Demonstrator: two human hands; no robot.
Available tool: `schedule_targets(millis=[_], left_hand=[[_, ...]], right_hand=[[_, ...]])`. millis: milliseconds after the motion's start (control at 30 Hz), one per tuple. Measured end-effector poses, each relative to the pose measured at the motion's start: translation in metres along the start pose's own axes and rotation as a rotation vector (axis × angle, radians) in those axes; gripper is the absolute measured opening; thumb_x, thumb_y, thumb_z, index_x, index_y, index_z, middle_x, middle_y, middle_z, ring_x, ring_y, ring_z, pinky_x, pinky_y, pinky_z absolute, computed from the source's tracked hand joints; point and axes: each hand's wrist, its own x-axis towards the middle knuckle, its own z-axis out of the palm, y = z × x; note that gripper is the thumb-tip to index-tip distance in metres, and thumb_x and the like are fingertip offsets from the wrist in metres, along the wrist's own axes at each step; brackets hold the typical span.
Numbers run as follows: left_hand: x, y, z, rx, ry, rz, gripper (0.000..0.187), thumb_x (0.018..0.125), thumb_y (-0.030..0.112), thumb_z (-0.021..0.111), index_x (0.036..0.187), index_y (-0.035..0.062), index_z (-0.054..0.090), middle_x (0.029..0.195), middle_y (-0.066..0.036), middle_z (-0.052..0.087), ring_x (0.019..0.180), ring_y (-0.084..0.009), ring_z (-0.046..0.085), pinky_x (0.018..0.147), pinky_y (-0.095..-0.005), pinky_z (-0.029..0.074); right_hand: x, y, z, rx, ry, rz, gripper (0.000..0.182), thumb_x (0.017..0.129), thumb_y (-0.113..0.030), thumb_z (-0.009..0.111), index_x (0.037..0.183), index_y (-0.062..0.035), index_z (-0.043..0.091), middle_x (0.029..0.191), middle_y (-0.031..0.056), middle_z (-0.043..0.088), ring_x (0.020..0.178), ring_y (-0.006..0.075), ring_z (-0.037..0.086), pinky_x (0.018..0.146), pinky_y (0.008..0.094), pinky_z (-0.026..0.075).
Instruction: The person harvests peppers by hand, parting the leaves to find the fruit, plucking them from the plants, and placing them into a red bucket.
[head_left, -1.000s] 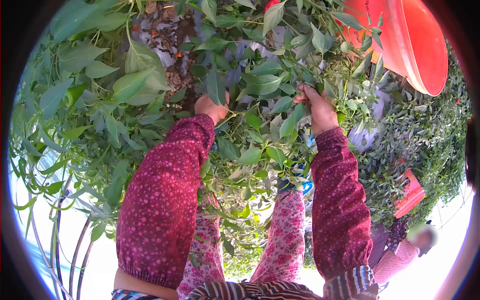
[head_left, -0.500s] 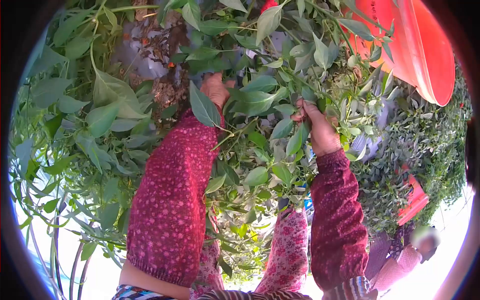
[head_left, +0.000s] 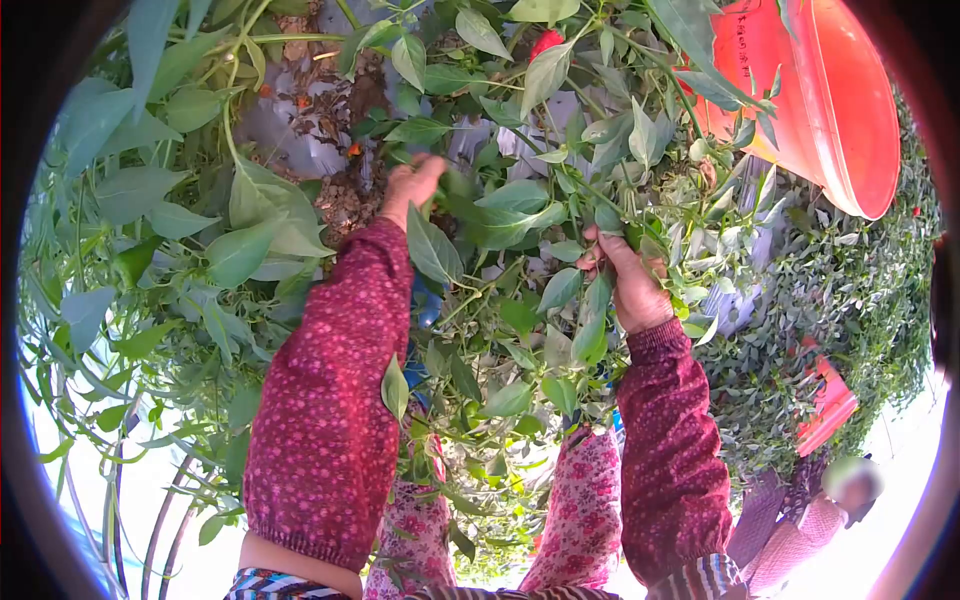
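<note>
I look down into a leafy green pepper plant (head_left: 520, 210). My left hand (head_left: 408, 186), in a dark red flowered sleeve, reaches deep among the leaves near the soil; leaves cover its fingers, so I cannot see whether it holds anything. My right hand (head_left: 625, 275) is closed around a leafy stem of the plant. A red pepper (head_left: 545, 42) shows among the leaves at the top of the view.
An orange-red bucket (head_left: 835, 110) hangs at the upper right. Grey ground cover and bare soil (head_left: 330, 120) lie under the plant. Dense low plants (head_left: 850, 290) fill the right side. Another person (head_left: 830, 500) crouches at the lower right, beside a red crate (head_left: 825, 400).
My left hand has pushed farther up into the foliage toward the soil. My right hand has shifted slightly down while keeping its grip on the stem.
</note>
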Motion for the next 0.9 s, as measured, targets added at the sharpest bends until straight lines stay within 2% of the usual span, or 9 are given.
schedule_targets(millis=[33, 133, 267, 400, 500, 600, 767, 867, 900], left_hand=[[-0.003, 0.007, -0.010, -0.327, -0.097, -0.152, 0.027, 0.077, 0.030, 0.061, 0.093, 0.0083, 0.063, 0.091, -0.008, 0.063, 0.087, -0.0224, 0.061, 0.071, -0.0367, 0.045], [-0.026, 0.051, -0.030, -0.408, -0.167, -0.226, 0.020, 0.079, 0.025, 0.058, 0.089, 0.0077, 0.063, 0.086, -0.004, 0.061, 0.081, -0.0167, 0.058, 0.069, -0.0321, 0.042], [-0.015, 0.060, -0.032, -0.083, -0.322, -0.179, 0.026, 0.079, 0.028, 0.063, 0.094, 0.0068, 0.064, 0.087, -0.002, 0.062, 0.074, -0.0156, 0.057, 0.069, -0.0328, 0.044], [-0.014, 0.032, -0.029, -0.088, -0.249, -0.101, 0.030, 0.078, 0.030, 0.065, 0.096, 0.0053, 0.066, 0.085, -0.002, 0.061, 0.071, -0.0148, 0.056, 0.063, -0.0334, 0.045], [-0.014, 0.011, -0.037, -0.399, -0.497, -0.207, 0.032, 0.077, 0.030, 0.067, 0.096, 0.0042, 0.066, 0.087, -0.003, 0.061, 0.069, -0.0138, 0.055, 0.057, -0.0312, 0.046], [-0.037, 0.013, -0.036, -0.046, -0.240, -0.192, 0.029, 0.078, 0.028, 0.067, 0.094, 0.0037, 0.066, 0.084, -0.004, 0.062, 0.064, -0.0128, 0.055, 0.051, -0.0282, 0.044], [-0.063, 0.038, -0.002, 0.227, -0.504, 0.083, 0.017, 0.078, 0.020, 0.065, 0.085, 0.0043, 0.065, 0.076, -0.005, 0.063, 0.066, -0.0166, 0.060, 0.060, -0.0342, 0.049], [-0.072, 0.071, 0.044, -0.894, -0.607, -0.180, 0.016, 0.074, 0.018, 0.070, 0.081, 0.0050, 0.064, 0.072, -0.006, 0.062, 0.066, -0.0181, 0.060, 0.061, -0.0339, 0.047], [-0.057, 0.063, 0.057, -0.166, -0.416, 0.348, 0.017, 0.075, 0.020, 0.068, 0.083, 0.0050, 0.064, 0.073, -0.008, 0.061, 0.066, -0.0209, 0.060, 0.061, -0.0357, 0.047]], right_hand=[[0.001, 0.002, -0.001, 0.025, 0.005, 0.018, 0.019, 0.092, -0.020, 0.054, 0.099, -0.0033, 0.060, 0.073, 0.0012, 0.058, 0.067, 0.0131, 0.059, 0.064, 0.0263, 0.044], [-0.001, 0.001, 0.000, 0.032, 0.003, 0.022, 0.019, 0.092, -0.019, 0.054, 0.099, -0.0031, 0.060, 0.073, 0.0013, 0.058, 0.068, 0.0131, 0.059, 0.064, 0.0262, 0.044], [0.002, 0.007, -0.003, 0.069, 0.031, 0.040, 0.016, 0.090, -0.014, 0.056, 0.099, -0.0019, 0.060, 0.080, 0.0033, 0.060, 0.068, 0.0125, 0.058, 0.068, 0.0285, 0.050], [0.000, 0.006, -0.001, 0.031, 0.039, 0.045, 0.020, 0.092, -0.021, 0.054, 0.099, -0.0031, 0.060, 0.072, 0.0012, 0.058, 0.069, 0.0133, 0.058, 0.063, 0.0256, 0.043], [-0.003, 0.003, -0.001, 0.064, 0.043, 0.071, 0.020, 0.092, -0.021, 0.054, 0.098, -0.0036, 0.060, 0.072, 0.0013, 0.058, 0.069, 0.0131, 0.058, 0.064, 0.0259, 0.043], [-0.004, 0.003, -0.003, 0.032, 0.015, 0.072, 0.019, 0.092, -0.021, 0.054, 0.098, -0.0039, 0.060, 0.073, 0.0015, 0.059, 0.070, 0.0130, 0.059, 0.064, 0.0263, 0.043], [-0.002, 0.004, -0.006, 0.000, -0.032, 0.027, 0.021, 0.092, -0.023, 0.055, 0.098, -0.0039, 0.060, 0.078, 0.0025, 0.060, 0.071, 0.0134, 0.059, 0.065, 0.0271, 0.044], [-0.008, 0.000, -0.004, -0.017, -0.086, 0.016, 0.022, 0.091, -0.025, 0.057, 0.097, -0.0042, 0.059, 0.079, 0.0025, 0.060, 0.071, 0.0133, 0.059, 0.064, 0.0270, 0.044], [-0.009, -0.001, -0.001, -0.014, -0.089, 0.017, 0.022, 0.091, -0.025, 0.057, 0.097, -0.0042, 0.059, 0.079, 0.0025, 0.060, 0.071, 0.0133, 0.059, 0.064, 0.0270, 0.044]])
